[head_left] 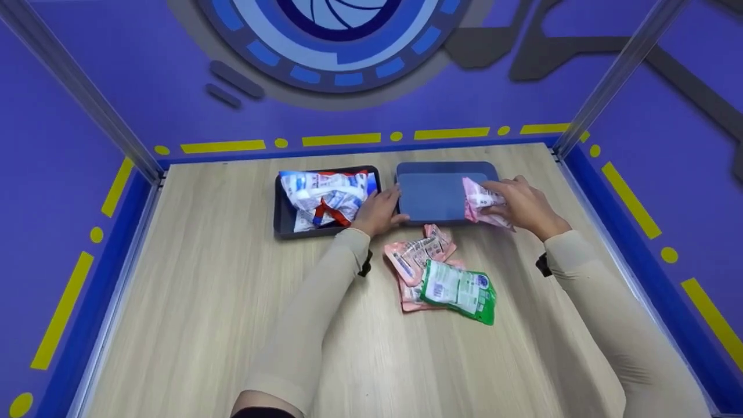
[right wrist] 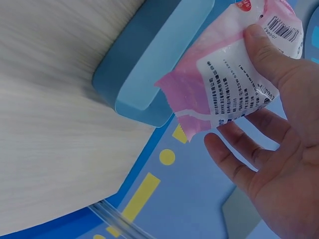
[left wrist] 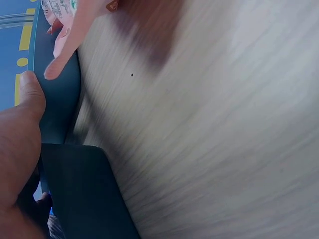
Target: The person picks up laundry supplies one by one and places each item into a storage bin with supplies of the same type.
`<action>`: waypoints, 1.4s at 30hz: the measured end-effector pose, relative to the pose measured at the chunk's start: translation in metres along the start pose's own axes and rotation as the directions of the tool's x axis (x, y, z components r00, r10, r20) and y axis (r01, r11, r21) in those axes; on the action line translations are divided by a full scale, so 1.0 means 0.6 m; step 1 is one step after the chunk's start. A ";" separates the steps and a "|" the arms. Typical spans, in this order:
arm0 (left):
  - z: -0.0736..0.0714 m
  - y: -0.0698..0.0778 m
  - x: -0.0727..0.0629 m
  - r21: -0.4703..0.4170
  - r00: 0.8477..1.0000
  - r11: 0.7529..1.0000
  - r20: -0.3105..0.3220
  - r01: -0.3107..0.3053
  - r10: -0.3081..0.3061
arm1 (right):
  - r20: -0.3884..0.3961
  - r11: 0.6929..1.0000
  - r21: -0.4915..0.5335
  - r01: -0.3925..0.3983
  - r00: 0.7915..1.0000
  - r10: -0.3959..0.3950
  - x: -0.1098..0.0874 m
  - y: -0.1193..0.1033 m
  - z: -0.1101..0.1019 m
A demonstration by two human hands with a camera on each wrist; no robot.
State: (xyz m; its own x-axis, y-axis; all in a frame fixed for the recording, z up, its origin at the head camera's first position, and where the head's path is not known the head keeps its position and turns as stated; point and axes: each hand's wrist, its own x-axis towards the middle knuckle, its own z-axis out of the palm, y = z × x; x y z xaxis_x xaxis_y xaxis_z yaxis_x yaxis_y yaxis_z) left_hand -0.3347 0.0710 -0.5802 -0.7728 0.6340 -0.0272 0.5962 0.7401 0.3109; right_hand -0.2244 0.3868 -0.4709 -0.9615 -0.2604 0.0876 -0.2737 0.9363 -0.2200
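Note:
In the head view my right hand [head_left: 525, 206] pinches a pink-and-white snack packet [head_left: 483, 200] over the right end of the blue-grey tray [head_left: 426, 222]. The right wrist view shows the thumb pressed on the printed face of this packet [right wrist: 232, 79], fingers behind it. My left hand [head_left: 377, 212] lies between the two trays, its thumb and fingers against the left end of the blue-grey tray. From the left wrist, that thumb [left wrist: 31, 92] appears extended along the tray's wall [left wrist: 62, 102].
A black tray [head_left: 278, 217] at the left holds white-and-blue packets [head_left: 331, 188] with red parts. In front of the blue-grey tray, pink packets [head_left: 415, 255] lie in a pile with a green-and-white packet [head_left: 458, 287] on top. Purple walls [head_left: 232, 125] enclose the wooden table [head_left: 203, 302].

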 end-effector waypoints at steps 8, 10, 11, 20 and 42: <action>0.000 -0.001 0.003 -0.008 1.000 1.000 0.009 0.012 -0.012 | 0.017 1.000 -0.005 -0.015 1.000 0.015 0.022 0.001 -0.004; 0.000 -0.001 0.003 -0.005 1.000 1.000 0.013 0.017 -0.017 | 0.025 1.000 -0.005 -0.030 0.999 0.030 0.027 0.002 -0.005; 0.000 0.000 0.003 -0.005 1.000 1.000 0.012 0.017 -0.017 | 0.028 0.999 -0.004 -0.036 0.999 0.036 0.030 0.002 -0.005; -0.006 0.002 0.002 0.030 1.000 1.000 0.013 -0.001 0.001 | 0.062 0.997 0.018 -0.080 0.995 0.079 0.047 0.006 0.002; -0.001 -0.001 0.003 0.030 0.999 0.999 0.029 0.026 -0.027 | 0.099 0.993 0.038 -0.114 0.989 0.110 0.090 0.022 0.026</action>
State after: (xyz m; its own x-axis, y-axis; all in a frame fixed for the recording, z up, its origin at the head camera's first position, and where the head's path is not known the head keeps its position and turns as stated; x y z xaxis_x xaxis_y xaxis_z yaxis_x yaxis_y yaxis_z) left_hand -0.3364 0.0714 -0.5796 -0.7819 0.6201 -0.0636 0.5822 0.7629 0.2811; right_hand -0.2805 0.3813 -0.4842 -0.9834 -0.1782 -0.0332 -0.1632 0.9502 -0.2653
